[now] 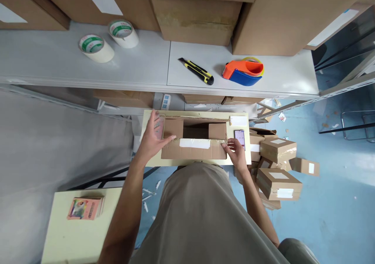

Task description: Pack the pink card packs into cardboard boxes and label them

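A small cardboard box (193,150) sits on the pale yellow tabletop (152,161) right in front of me. Its top is partly open: short flaps are folded in at both ends, and the near flap bears a white label (194,143). My left hand (152,139) is at the box's left end, fingers stretched apart and thumb along the near flap's edge. Between that hand and the box shows something pinkish, too covered to name. At the right end, my right hand (236,151) pinches the corner of the near flap. The box's inside is dark.
A phone (239,138) lies right of the box. On the grey shelf (140,68) are two tape rolls (96,49), a utility knife (197,70) and a tape dispenser (243,71). Cardboard boxes (278,184) pile up at right. Booklets (85,208) lie on a lower-left table.
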`<state>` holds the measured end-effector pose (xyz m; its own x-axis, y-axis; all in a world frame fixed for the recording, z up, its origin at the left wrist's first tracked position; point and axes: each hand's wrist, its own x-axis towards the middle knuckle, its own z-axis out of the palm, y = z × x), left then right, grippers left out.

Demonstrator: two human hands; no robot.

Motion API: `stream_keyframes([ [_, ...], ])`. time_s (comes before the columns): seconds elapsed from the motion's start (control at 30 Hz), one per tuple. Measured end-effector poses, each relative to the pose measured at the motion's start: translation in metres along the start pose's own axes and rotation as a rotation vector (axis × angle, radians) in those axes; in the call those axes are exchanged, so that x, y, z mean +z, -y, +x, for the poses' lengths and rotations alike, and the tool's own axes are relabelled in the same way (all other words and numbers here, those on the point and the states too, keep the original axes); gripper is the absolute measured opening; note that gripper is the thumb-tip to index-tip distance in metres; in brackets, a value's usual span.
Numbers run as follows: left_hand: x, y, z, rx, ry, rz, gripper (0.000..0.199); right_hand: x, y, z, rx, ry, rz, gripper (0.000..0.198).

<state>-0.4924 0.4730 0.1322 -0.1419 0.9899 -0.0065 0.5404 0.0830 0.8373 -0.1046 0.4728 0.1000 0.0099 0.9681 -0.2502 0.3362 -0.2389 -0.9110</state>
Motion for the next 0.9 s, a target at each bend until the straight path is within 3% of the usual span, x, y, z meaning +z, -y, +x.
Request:
stream_keyframes([
  [0.13, 0.003, -0.020, 0.007, 0.048, -0.020, 0.005, 0.089, 0.000, -0.005, 0.001, -0.028, -0.032, -0.055, 0.068],
  [0.23, 0.006, -0.016, -0.005, 0.052, -0.046, 0.045, 0.052, 0.003, -0.008, -0.001, -0.107, -0.060, -0.113, 0.078],
  [0.3, 0.011, -0.009, -0.015, 0.044, -0.048, 0.050, 0.040, 0.006, -0.008, -0.003, -0.198, -0.067, -0.182, 0.069],
  [0.4, 0.023, 0.000, -0.028, -0.009, -0.083, 0.028, 0.041, 0.010, -0.007, -0.004, -0.325, -0.064, -0.274, 0.048],
  [0.5, 0.033, 0.002, -0.034, -0.056, -0.135, -0.001, 0.042, 0.011, -0.005, -0.002, -0.378, -0.080, -0.287, 0.040],
  [0.9, 0.045, -0.001, -0.042, -0.100, -0.203, -0.077, 0.037, 0.001, 0.005, 0.016, -0.283, -0.100, -0.265, 0.037],
])
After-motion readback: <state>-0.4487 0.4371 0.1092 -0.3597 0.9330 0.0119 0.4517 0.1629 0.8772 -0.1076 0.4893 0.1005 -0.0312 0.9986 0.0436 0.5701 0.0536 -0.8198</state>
